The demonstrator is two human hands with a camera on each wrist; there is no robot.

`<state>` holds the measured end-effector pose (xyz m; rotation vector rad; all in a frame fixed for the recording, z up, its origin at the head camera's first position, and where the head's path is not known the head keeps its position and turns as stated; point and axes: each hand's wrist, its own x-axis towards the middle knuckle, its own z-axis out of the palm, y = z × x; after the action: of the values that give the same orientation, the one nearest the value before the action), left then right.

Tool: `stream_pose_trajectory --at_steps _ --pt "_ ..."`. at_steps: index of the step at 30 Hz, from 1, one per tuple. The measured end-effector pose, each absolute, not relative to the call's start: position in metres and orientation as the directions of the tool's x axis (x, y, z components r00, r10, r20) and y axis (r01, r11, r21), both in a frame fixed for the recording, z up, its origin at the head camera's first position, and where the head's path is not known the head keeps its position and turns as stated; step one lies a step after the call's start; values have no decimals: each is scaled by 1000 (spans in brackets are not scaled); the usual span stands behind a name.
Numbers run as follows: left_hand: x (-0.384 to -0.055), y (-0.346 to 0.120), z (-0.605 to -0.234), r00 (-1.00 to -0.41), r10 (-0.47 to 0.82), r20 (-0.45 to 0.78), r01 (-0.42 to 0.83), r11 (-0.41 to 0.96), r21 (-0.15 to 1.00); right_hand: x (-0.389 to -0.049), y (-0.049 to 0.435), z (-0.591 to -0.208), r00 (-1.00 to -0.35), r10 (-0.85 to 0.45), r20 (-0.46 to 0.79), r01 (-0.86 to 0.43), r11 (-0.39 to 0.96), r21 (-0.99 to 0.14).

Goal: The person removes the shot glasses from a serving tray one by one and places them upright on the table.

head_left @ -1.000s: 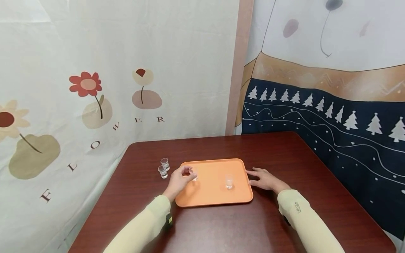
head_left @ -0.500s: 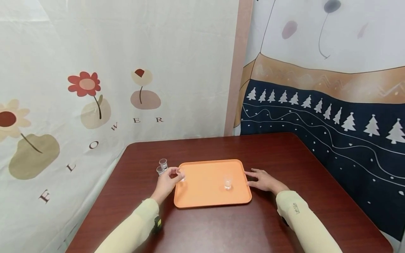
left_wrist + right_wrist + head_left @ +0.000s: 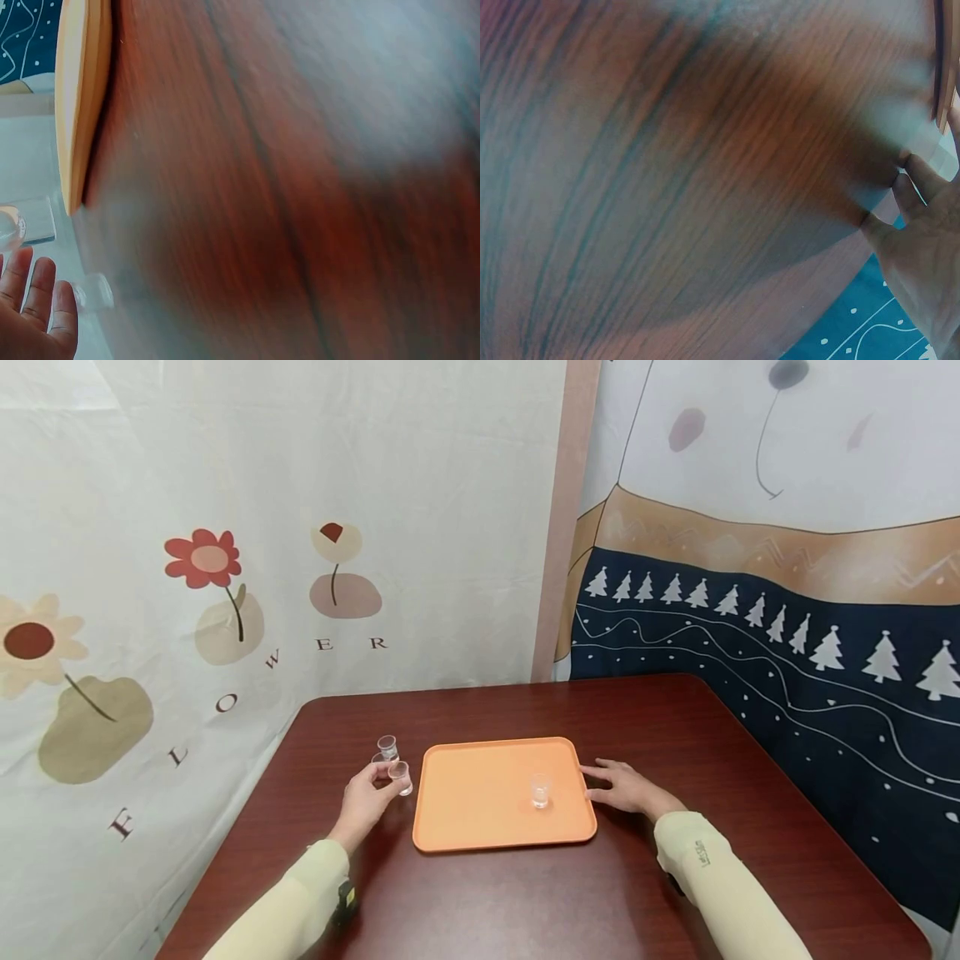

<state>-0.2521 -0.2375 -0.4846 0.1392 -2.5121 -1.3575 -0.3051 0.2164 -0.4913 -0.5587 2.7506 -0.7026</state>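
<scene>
the left hand (image 3: 362, 803) pinches a clear glass (image 3: 402, 778); two more glasses (image 3: 387, 747) stand just beyond that grip. to its right lies an orange tray (image 3: 480, 814), the right hand (image 3: 630, 790), fingers spread, at its opposite edge.

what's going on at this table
A person's left hand holds a small clear glass just left of the orange tray. Two more glasses stand close by on the table, one partly hidden. Another glass stands on the tray, and the right hand rests at the tray's right edge.
</scene>
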Motion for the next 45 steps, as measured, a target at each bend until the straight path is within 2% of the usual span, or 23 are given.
stream_pose_trajectory --at_steps 10,22,38,45 --pt "-248 -257 -491 -941 -287 179 -21 577 817 -304 215 -491 -896 -418 -146 -297 812 -503" --pt "-249 -267 -498 -939 -315 140 -81 597 798 -306 215 -491 -898 -414 -152 -293 818 -495" --pt "-250 -267 -497 -948 -302 102 -90 563 822 -305 214 -492 -902 -403 -156 -282 822 -495" --pt "-255 -269 -485 -934 -323 154 -43 528 848 -305 214 -492 -904 -394 -168 -267 824 -500"
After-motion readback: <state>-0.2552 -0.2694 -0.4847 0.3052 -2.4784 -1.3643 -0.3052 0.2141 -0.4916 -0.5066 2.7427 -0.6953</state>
